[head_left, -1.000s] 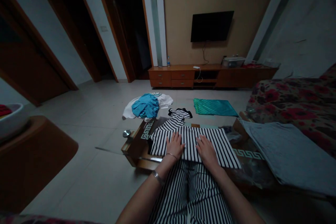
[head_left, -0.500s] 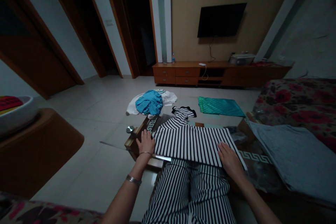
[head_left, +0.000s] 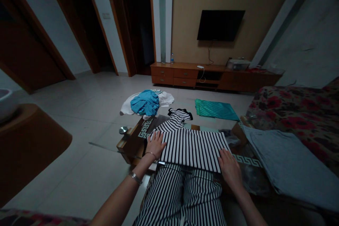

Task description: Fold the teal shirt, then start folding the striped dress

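Note:
A black-and-white striped shirt lies across the low table at my knees. Its body is spread smooth, and its upper part with a black-trimmed end bunches toward the far side. My left hand rests flat on the shirt's left edge, fingers spread. At the near right corner, my right hand lies with outstretched fingers on the cloth's edge; its thumb is not clearly visible. Striped trousers cover my legs just below the shirt.
The dark table has a patterned border. A grey cloth lies to the right, beside a flowered sofa. Beyond are a blue garment on white cloth and a folded green cloth. A brown stand is at left.
My left hand has moved from beside the shirt's left edge onto the cloth. My right hand now covers the near right corner, which stuck out past it before. The view has shifted slightly.

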A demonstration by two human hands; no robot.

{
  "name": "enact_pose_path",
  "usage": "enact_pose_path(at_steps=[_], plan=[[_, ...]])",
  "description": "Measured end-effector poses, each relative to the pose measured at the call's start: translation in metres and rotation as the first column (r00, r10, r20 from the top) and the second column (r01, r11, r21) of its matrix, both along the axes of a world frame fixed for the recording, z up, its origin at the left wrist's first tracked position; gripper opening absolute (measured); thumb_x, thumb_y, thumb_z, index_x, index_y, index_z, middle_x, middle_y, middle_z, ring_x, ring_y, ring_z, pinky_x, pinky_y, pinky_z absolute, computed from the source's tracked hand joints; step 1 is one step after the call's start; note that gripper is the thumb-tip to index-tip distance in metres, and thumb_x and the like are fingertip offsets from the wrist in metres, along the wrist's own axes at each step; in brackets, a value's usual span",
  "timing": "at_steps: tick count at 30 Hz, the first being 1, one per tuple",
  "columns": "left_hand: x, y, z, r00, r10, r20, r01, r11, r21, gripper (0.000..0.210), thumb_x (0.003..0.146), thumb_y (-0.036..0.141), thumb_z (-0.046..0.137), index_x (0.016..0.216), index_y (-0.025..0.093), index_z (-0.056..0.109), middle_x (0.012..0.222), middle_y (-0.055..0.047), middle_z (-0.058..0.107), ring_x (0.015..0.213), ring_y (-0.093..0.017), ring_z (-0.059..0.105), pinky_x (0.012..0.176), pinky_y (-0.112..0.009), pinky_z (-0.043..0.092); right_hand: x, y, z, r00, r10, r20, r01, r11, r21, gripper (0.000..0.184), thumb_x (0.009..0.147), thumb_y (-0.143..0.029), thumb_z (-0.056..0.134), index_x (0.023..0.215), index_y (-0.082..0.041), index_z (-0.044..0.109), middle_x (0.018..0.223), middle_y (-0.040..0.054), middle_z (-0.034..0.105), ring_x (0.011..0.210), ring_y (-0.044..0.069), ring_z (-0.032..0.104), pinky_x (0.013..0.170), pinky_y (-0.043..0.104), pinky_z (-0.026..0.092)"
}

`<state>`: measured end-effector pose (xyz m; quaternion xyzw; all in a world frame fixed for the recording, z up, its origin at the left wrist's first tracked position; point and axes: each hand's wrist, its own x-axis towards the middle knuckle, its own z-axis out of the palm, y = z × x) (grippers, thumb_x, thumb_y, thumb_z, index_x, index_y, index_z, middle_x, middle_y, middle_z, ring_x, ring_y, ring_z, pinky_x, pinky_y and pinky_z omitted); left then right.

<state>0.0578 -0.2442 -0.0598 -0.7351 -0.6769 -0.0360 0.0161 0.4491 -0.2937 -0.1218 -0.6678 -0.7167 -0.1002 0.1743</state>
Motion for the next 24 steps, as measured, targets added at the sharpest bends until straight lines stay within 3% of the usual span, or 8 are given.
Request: enact_pose_path(at_steps=[4,8,11,13,15,19,21,24], plan=[[0.003,-0.028,-0.001,1.0,0.007,-0.015,-0.007,1.0,0.008,0.055,0.094,0.043,0.034,0.144,0.021,0.038,0.154,-0.009,0.027,0.143,-0.03,0.02,0.112,-0.055,0.019,0.007,-0.034,-0.01,0.999,0.024,-0.025,-0.023,0.999,0.024,0.049,0.092,-0.033,0.028,0.126,-0.01,0.056,0.136,0.0183,0.051,0.13,0.03,0.044,0.103,0.047,0.04],[0.006,-0.057,0.002,1.0,0.022,-0.012,-0.023,0.999,-0.027,0.053,0.091,0.04,0.041,0.141,0.022,0.043,0.154,-0.009,0.027,0.142,-0.032,0.021,0.111,-0.057,0.02,0.027,-0.073,-0.029,0.997,0.072,-0.033,-0.069,0.993,0.092,0.045,0.09,-0.038,0.033,0.119,-0.018,0.061,0.129,0.0153,0.058,0.122,0.03,0.052,0.096,0.046,0.047],[0.017,-0.059,0.01,0.999,-0.003,0.042,0.004,1.0,-0.03,0.049,0.091,0.039,0.043,0.137,0.024,0.049,0.152,-0.009,0.032,0.142,-0.033,0.023,0.111,-0.06,0.021,0.04,-0.071,-0.023,0.996,0.073,-0.058,-0.07,0.996,0.06,0.041,0.088,-0.043,0.036,0.104,-0.023,0.067,0.114,0.0144,0.067,0.106,0.03,0.063,0.086,0.044,0.052],[0.029,-0.047,0.014,0.991,-0.091,0.096,0.09,0.996,0.015,0.047,0.092,0.04,0.041,0.137,0.026,0.047,0.153,-0.007,0.032,0.142,-0.03,0.023,0.112,-0.059,0.02,0.036,-0.045,-0.002,0.993,0.061,-0.102,-0.063,0.998,-0.015,0.038,0.089,-0.044,0.038,0.1,-0.024,0.068,0.105,0.0124,0.07,0.097,0.028,0.065,0.084,0.043,0.052],[0.043,-0.032,0.013,0.962,-0.229,0.147,0.224,0.973,0.046,0.049,0.094,0.042,0.039,0.14,0.028,0.042,0.154,-0.005,0.029,0.143,-0.026,0.021,0.114,-0.056,0.02,0.017,0.0,0.028,0.982,0.1,-0.158,-0.11,0.992,-0.055,0.038,0.09,-0.042,0.039,0.103,-0.023,0.068,0.104,0.011,0.07,0.097,0.027,0.065,0.087,0.04,0.05],[0.06,-0.009,-0.002,0.892,-0.397,0.214,0.405,0.914,0.007,0.055,0.093,0.049,0.038,0.144,0.028,0.036,0.155,-0.004,0.028,0.143,-0.024,0.022,0.115,-0.053,0.021,-0.058,0.112,0.081,0.933,0.27,-0.239,-0.287,0.957,-0.041,0.036,0.09,-0.033,0.04,0.108,-0.019,0.067,0.112,0.0101,0.068,0.106,0.024,0.06,0.094,0.037,0.045],[0.062,-0.005,-0.01,0.888,-0.399,0.229,0.413,0.91,-0.015,0.057,0.092,0.052,0.038,0.145,0.028,0.035,0.155,-0.004,0.027,0.144,-0.024,0.021,0.115,-0.053,0.02,-0.099,0.163,0.094,0.922,0.306,-0.236,-0.336,0.936,-0.1,0.034,0.089,-0.029,0.042,0.109,-0.018,0.067,0.113,0.0099,0.067,0.108,0.024,0.059,0.095,0.036,0.044],[0.059,-0.002,-0.013,0.891,-0.383,0.243,0.402,0.915,-0.033,0.06,0.092,0.054,0.038,0.145,0.028,0.034,0.155,-0.004,0.024,0.144,-0.025,0.018,0.115,-0.054,0.02,-0.149,0.221,0.1,0.936,0.276,-0.217,-0.318,0.929,-0.19,0.036,0.088,-0.03,0.048,0.115,-0.013,0.065,0.117,0.014,0.065,0.112,0.024,0.056,0.098,0.035,0.041]])
